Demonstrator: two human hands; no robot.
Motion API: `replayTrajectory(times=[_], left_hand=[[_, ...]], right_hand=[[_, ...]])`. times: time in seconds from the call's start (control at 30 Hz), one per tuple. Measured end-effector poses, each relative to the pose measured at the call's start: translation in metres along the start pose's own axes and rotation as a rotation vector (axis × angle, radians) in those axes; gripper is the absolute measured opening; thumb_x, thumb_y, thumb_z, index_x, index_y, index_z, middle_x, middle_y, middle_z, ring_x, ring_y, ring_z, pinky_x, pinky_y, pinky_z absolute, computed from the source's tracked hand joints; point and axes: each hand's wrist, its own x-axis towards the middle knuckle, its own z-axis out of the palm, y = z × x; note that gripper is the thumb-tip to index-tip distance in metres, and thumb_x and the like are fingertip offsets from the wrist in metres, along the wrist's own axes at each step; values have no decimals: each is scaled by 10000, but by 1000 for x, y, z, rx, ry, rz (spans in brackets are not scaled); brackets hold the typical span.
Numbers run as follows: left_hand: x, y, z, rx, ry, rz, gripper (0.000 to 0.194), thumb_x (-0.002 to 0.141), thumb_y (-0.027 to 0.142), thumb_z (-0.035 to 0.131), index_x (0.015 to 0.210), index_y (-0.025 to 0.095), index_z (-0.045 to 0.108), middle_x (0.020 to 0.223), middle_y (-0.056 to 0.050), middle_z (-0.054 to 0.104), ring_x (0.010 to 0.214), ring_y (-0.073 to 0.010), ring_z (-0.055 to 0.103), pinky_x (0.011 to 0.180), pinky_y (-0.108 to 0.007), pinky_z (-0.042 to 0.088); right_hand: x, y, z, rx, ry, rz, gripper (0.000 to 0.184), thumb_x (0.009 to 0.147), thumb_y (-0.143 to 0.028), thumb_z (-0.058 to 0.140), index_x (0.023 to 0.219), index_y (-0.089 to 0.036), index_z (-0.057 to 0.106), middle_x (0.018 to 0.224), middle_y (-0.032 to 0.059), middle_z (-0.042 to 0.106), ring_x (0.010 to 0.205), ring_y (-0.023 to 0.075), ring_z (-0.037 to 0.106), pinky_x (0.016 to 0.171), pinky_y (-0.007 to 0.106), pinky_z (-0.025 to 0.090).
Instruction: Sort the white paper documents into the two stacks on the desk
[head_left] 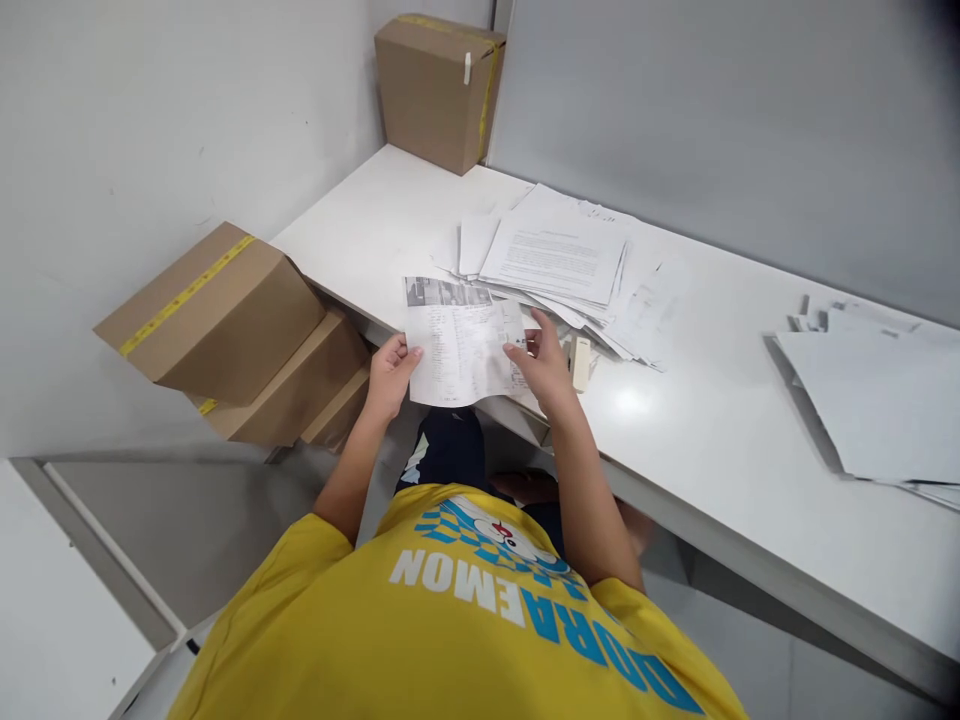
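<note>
White table by a grey wall, printed paper up over its front edge, left hand and right hand each pinching one side, and it's probably featherlight, floppy and tearable, so I'd grip those sides.

Our left hand pinches the printed sheet by its left edge, our right hand grips the right side, and we hold it spread between them over the near edge of the white desk! Just beside our right hand sits a small cream object. Beyond the sheet, a loose paper stack; well off right, a second pile. We spot a taped carton at the far corner, and stacked boxes on our left!
</note>
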Motion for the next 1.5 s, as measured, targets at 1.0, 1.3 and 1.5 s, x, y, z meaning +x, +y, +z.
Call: replayTrajectory(times=[1.0, 1.3, 1.5], left_hand=[[92, 48, 44, 80, -267, 218, 357, 791, 515, 765, 958, 220, 652, 876, -21, 712, 883, -190, 700, 757, -282, 551], [118, 4, 28, 126, -207, 215, 397, 769, 565, 760, 823, 208, 596, 786, -11, 651, 844, -188, 661, 734, -271, 506], [123, -6, 24, 121, -155, 137, 356, 798, 520, 739, 888, 210, 589, 857, -30, 694, 913, -204, 681, 795, -299, 531]], right_hand=[[26, 1, -26, 583, 380, -169, 243, 777, -409, 671, 946, -275, 559, 995, 9, 653, 991, 202, 615, 929, 375, 502], [42, 4, -19, 344, 272, -156, 447, 813, -565, 640, 1144, -272, 575, 1281, 75, 598, 1253, 264, 520, 1080, 453, 419], [60, 9, -21, 323, 264, -84, 500, 795, -508, 672, 1212, -277, 522, 1160, 65, 624, 1088, 235, 587, 954, 416, 488]])
